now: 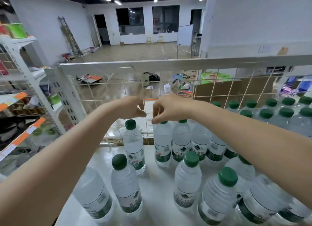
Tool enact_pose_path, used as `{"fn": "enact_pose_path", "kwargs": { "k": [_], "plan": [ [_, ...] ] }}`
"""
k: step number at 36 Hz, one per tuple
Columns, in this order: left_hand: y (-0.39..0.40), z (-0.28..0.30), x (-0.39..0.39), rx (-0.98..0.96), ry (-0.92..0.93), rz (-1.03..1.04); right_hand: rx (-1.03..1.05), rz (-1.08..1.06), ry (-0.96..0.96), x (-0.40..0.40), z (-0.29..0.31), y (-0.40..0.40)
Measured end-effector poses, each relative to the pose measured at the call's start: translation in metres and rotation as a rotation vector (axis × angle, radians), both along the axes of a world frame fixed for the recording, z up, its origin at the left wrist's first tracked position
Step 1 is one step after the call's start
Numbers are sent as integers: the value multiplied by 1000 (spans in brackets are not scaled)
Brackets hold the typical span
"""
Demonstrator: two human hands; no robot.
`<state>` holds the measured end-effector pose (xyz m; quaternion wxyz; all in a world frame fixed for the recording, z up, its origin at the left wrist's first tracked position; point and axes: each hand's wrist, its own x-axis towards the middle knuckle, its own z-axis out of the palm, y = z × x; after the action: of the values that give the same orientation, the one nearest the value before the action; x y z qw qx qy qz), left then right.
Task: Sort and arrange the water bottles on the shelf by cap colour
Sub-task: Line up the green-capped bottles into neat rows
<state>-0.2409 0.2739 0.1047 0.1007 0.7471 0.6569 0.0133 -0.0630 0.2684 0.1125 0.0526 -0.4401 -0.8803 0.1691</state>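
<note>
Several clear water bottles with green caps stand on the white shelf (pixel 152 183). My right hand (pixel 168 109) reaches to the back row, its fingers curled down over the cap of a green-capped bottle (pixel 162 141) by the wire mesh. My left hand (pixel 130 107) hovers just left of it, fingers curled with the tips together and nothing visible in them. It is above and behind a lone green-capped bottle (pixel 134 141). A white-capped bottle (pixel 167 88) rises behind my right hand, its body hidden.
A white wire mesh back panel (pixel 219 90) with a top rail closes the shelf's far side. More green-capped bottles (pixel 270 112) crowd the right end. A neighbouring shelf unit (pixel 25 97) with orange price strips stands at the left. Bare shelf surface shows at the front left.
</note>
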Motion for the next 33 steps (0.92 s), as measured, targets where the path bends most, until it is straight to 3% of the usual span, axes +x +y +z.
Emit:
{"fn": "enact_pose_path", "kwargs": {
  "k": [4,11,15,22,33],
  "plan": [
    [-19,-4,-9,-89,90,53,-26,24,-31,-6,-4,-10],
    [-41,-13,-15,-138,35,93,-96,28,-59,4,-3,-27],
    [-45,-20,-13,-124,-62,107,-164,-7,-201,16,4,-43],
    [-51,-22,-1,-106,-75,94,-329,-70,-461,36,7,-67],
    [-68,-14,18,-123,-107,-3,-323,-105,-345,43,-1,-82]
  ]
}}
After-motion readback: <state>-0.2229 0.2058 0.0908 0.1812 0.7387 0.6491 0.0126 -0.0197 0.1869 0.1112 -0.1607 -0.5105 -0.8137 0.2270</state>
